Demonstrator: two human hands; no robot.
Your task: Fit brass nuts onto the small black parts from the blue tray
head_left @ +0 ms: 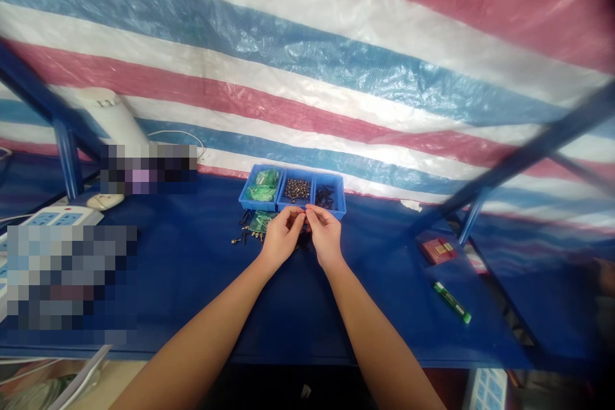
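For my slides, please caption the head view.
Left hand and right hand meet just before a blue three-compartment parts tray.

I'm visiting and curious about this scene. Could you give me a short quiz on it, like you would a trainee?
1. Which compartment of the blue three-part tray holds the green packets: left, middle or right?
2. True or false: the right hand is holding the red packet.
3. What lies loose on the blue tabletop beside the left hand? A) small screws and green pieces B) a hammer C) a mug

Key: 1. Left. 2. False. 3. A.
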